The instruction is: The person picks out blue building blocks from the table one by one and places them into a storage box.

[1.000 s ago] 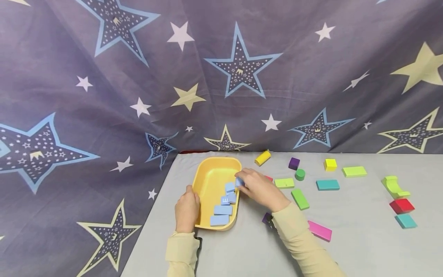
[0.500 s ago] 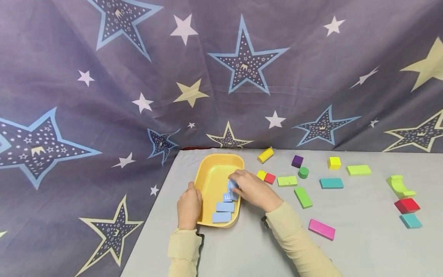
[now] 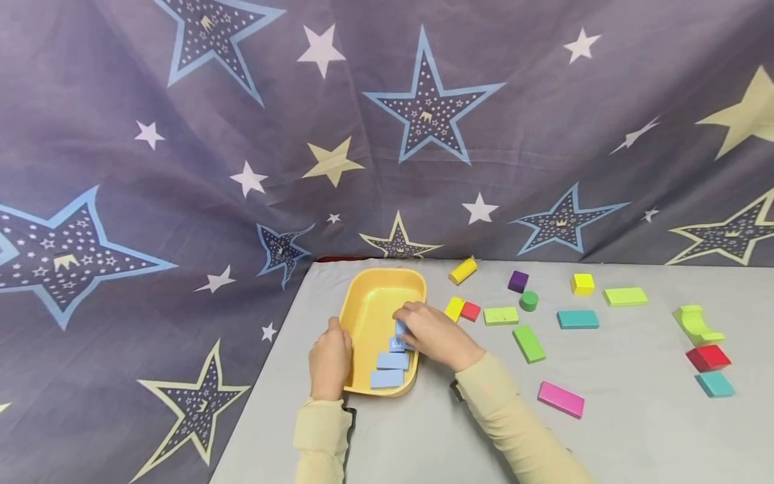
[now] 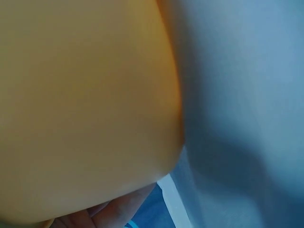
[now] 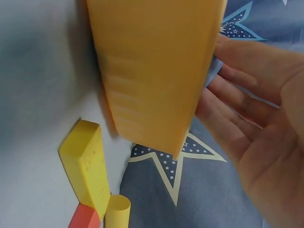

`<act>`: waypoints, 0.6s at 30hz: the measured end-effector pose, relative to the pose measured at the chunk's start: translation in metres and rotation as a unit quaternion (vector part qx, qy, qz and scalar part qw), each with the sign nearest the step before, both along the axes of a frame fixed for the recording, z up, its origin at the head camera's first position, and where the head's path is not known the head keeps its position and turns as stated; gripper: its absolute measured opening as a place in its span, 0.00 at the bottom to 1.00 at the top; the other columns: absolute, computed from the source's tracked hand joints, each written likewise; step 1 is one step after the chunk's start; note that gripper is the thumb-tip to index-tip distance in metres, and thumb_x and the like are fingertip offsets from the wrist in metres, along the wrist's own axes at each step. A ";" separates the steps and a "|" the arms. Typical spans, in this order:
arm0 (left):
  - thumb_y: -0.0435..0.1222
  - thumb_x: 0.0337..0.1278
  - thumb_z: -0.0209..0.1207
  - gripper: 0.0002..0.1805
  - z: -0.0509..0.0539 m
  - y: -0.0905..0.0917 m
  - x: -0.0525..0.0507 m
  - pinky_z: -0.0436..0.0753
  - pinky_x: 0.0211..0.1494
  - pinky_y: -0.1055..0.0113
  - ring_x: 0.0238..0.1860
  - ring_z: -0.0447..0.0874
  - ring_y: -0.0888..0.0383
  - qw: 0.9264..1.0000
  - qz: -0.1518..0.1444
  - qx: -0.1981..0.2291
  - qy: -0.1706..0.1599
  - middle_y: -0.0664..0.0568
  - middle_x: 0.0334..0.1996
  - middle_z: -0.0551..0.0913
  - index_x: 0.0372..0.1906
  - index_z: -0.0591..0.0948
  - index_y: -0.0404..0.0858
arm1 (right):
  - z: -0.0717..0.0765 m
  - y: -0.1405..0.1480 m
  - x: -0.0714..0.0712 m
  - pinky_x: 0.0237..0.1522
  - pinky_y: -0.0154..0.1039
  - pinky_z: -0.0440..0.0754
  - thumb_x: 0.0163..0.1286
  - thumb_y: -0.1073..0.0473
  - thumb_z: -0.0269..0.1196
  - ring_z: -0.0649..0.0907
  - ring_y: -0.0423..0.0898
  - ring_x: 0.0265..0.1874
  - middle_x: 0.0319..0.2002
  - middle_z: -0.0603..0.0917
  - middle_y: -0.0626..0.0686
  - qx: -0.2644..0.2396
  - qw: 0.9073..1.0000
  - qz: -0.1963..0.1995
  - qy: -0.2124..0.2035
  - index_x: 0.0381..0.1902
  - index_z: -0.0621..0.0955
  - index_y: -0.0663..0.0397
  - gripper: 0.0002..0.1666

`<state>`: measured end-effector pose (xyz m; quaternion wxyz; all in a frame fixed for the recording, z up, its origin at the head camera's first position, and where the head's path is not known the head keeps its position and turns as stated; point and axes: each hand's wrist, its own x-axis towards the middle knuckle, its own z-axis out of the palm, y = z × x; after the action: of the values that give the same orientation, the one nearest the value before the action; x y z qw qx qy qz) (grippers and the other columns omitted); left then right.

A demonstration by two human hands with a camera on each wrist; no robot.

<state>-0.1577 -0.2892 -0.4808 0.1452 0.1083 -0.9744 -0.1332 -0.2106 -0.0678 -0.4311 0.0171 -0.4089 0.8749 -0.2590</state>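
A yellow tray (image 3: 367, 326) stands on the grey cloth, and my left hand (image 3: 330, 359) grips its left rim. The left wrist view is mostly filled by the tray's outer wall (image 4: 90, 104). Over the tray's right rim, my right hand (image 3: 441, 335) holds a light blue block (image 3: 401, 327), partly covered by the fingers. In the right wrist view a bit of blue block (image 5: 214, 69) shows between the fingers, behind the tray wall. Below it in the tray lie a small lettered blue block (image 3: 396, 345) and two blue rectangular blocks (image 3: 392, 361), set one under the other.
Right of the tray lie a yellow block (image 3: 455, 308), a red block (image 3: 470, 311) and a yellow cylinder (image 3: 463, 270). Farther right are several green, teal and purple blocks, a pink block (image 3: 561, 399) and a green arch (image 3: 698, 324). A star-patterned curtain (image 3: 514, 101) hangs behind.
My right hand has moved left from just outside the tray's right rim to inside it, with the blue block. The yellow block beside the red one has come into view. The left hand keeps its grip.
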 end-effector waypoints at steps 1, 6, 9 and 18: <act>0.33 0.66 0.57 0.10 0.000 -0.001 0.001 0.79 0.27 0.43 0.26 0.84 0.35 1.000 0.001 0.000 -0.003 0.33 0.26 0.84 0.46 0.75 0.29 | -0.001 -0.001 0.000 0.49 0.43 0.82 0.63 0.63 0.70 0.81 0.47 0.42 0.44 0.83 0.55 0.000 1.000 0.000 -0.001 0.50 0.82 0.63 0.19; 0.33 0.67 0.56 0.11 0.001 -0.002 0.004 0.79 0.28 0.44 0.26 0.84 0.36 1.000 0.005 0.006 -0.016 0.34 0.27 0.84 0.47 0.75 0.28 | -0.009 -0.004 0.002 0.48 0.43 0.81 0.64 0.64 0.69 0.81 0.47 0.42 0.43 0.83 0.54 -0.004 1.000 0.005 0.006 0.49 0.82 0.62 0.17; 0.33 0.67 0.56 0.11 0.001 -0.002 0.004 0.79 0.27 0.44 0.26 0.84 0.35 1.000 0.004 0.005 -0.016 0.33 0.26 0.84 0.46 0.75 0.28 | -0.011 -0.006 0.002 0.47 0.42 0.81 0.64 0.63 0.69 0.81 0.47 0.41 0.42 0.83 0.53 -0.003 1.000 0.006 0.017 0.48 0.83 0.61 0.15; 0.32 0.65 0.57 0.10 0.003 0.002 -0.002 0.78 0.27 0.43 0.26 0.84 0.34 1.000 0.003 0.008 -0.008 0.32 0.27 0.84 0.45 0.74 0.29 | -0.016 -0.008 -0.001 0.46 0.42 0.80 0.63 0.62 0.70 0.82 0.47 0.38 0.39 0.86 0.52 0.016 0.999 0.017 0.048 0.45 0.85 0.59 0.13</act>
<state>-0.1600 -0.2869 -0.4782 0.1367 0.1138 -0.9741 -0.1399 -0.2115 -0.0759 -0.4475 -0.0136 -0.4353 0.8717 -0.2247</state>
